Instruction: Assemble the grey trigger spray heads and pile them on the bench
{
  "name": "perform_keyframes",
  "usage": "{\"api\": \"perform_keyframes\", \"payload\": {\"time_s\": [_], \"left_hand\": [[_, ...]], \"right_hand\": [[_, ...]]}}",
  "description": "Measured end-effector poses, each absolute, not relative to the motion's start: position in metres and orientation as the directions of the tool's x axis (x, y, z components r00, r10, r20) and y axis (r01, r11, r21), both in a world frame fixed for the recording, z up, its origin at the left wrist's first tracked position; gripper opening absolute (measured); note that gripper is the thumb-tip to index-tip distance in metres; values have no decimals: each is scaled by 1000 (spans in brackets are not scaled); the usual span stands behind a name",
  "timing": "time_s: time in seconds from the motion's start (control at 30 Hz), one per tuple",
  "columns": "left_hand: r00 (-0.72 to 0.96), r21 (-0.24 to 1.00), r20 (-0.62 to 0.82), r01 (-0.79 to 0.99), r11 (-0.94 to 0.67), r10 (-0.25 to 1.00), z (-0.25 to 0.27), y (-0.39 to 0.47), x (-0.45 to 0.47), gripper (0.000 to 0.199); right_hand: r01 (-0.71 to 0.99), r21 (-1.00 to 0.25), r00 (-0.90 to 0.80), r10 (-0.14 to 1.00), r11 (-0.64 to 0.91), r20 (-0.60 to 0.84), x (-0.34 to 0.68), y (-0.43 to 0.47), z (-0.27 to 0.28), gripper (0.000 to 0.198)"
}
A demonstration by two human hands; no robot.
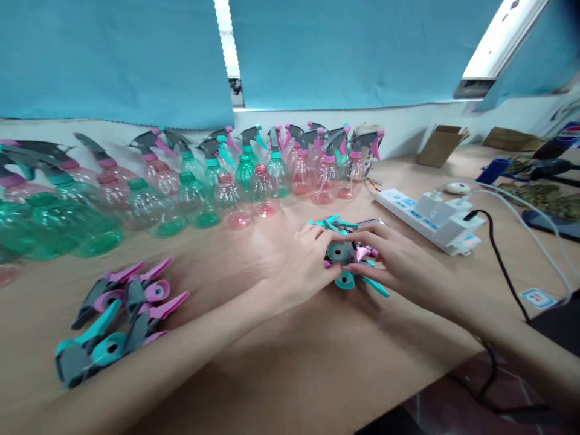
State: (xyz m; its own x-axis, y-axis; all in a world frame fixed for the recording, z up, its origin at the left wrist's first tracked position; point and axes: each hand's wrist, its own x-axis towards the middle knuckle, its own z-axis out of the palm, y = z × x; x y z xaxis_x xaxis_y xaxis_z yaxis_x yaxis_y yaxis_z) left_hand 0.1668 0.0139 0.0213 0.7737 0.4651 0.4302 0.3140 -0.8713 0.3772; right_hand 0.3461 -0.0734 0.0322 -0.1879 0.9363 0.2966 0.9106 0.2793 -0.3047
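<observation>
- Reckoning from the heap, with 12 o'clock pointing away from us, we saw the near edge of the tan, flat tabletop [290, 386] slant from 6 toward 4 o'clock.
- The widest room for moving lay from 6 to 9 o'clock, where the tan surface spread below and beyond the left forearm.
- Toward 12 o'clock we had a narrower strip before the row of clear green and pink plastic bottles [194, 202], which ran from 10 to 12 o'clock; some bore grey spray tops.
- At 2 o'clock a long white plastic power strip [403, 211] with white adapters bounded the room, near the right hand [396, 257].
- Between 8 and 9 o'clock, well apart, lay four grey plastic spray heads with pink or turquoise triggers [136, 296].
- The heap of turquoise, pink and grey plastic spray heads [345, 279] sat on the tabletop between our two hands.
- Our left hand [303, 263] bent its fingers over the heap's 9 o'clock side, touching it; we could not tell whether they gripped a piece.
- Our right hand had thumb and fingers parted, their tips against the 3 o'clock side; any firm hold was hidden.
</observation>
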Motion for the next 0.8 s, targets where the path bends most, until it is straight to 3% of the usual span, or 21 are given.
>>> {"api": "perform_keyframes", "payload": {"time_s": [0.23,0.43,0.6,0.8], "left_hand": [[615,513,568,255,-819,547,49,-8,121,34],[571,502,544,365,-784,614,39,-26,69,28],[575,445,426,539,-715,699,18,-27,31,30],[572,416,471,527,-741,672,-2,-32,1,33]], "right_hand": [[749,-583,-214,948,315,237,309,-78,60,21],[490,-801,-354,918,344,178,261,-67,56,14],[435,-851,-443,893,293,80,222,-57,36,13],[489,-806,-580,815,333,-15,207,-45,35,15]]}}
